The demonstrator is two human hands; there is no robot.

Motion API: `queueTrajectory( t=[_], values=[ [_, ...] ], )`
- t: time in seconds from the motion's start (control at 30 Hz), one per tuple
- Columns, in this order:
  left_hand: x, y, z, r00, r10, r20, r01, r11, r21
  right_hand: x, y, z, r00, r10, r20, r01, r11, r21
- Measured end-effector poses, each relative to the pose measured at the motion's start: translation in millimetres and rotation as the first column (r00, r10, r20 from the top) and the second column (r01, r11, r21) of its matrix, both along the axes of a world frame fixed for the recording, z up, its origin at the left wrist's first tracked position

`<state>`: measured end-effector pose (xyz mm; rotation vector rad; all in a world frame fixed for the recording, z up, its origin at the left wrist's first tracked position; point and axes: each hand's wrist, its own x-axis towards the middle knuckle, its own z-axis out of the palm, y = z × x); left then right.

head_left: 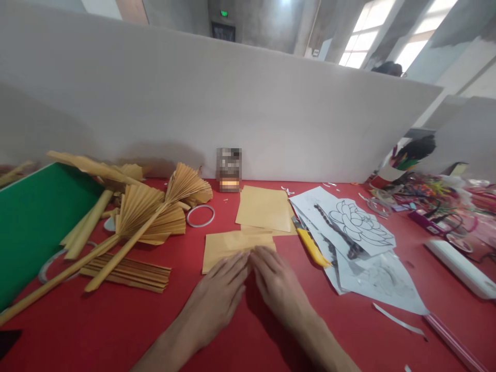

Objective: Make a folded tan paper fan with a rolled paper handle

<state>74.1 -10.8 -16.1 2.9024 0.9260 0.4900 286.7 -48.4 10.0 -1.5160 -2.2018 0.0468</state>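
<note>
Left of the knife [312,249], the paper [232,246] lies on the tabletop [246,343]. My left hand [222,290] rests flat on its near edge, fingers straight; my right hand [277,285] bends its fingers over the same edge, and I cannot tell whether it pinches. I seem to be creasing a fold; next, that edge probably wants even pressure along its length.

A plain tan sheet of paper [221,247] lies nearly flat on the red surface [116,330], its visible part wider than deep. Its far edge runs roughly along the surface's far edge, clearly short of it. The near right portion is covered, so whether it is folded cannot be told.
</note>
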Motion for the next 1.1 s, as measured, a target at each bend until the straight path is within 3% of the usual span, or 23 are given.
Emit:
queueTrajectory(
  t=[0.2, 0.33, 0.47, 0.7, 1.1],
  values=[
    [-11.8, -0.1, 1.5, 0.996, 0.000, 0.092, 0.004, 0.999, -0.045, -17.0, -7.0, -23.4, 0.996, 0.051, 0.071, -0.049, 0.999, -0.017],
    [-37.2, 3.5, 0.4, 0.974, 0.093, 0.207, -0.083, 0.995, -0.055, -15.5, -8.0, -18.5, 0.996, 0.050, 0.075, -0.044, 0.996, -0.073],
    [-57.3, 7.4, 5.1, 0.939, 0.195, 0.282, -0.137, 0.968, -0.213, -16.9, -7.9, -14.6, 0.994, 0.055, 0.095, -0.044, 0.993, -0.107],
    [-57.2, 9.7, 17.8, 0.930, 0.172, 0.324, -0.083, 0.959, -0.270, -15.6, -9.4, -14.6, 0.991, 0.080, 0.107, -0.067, 0.991, -0.117],
    [-56.4, 11.5, 16.5, 0.921, 0.211, 0.326, -0.120, 0.953, -0.277, -16.5, -10.4, -7.8, 0.980, 0.136, 0.144, -0.116, 0.984, -0.138]
  ],
)
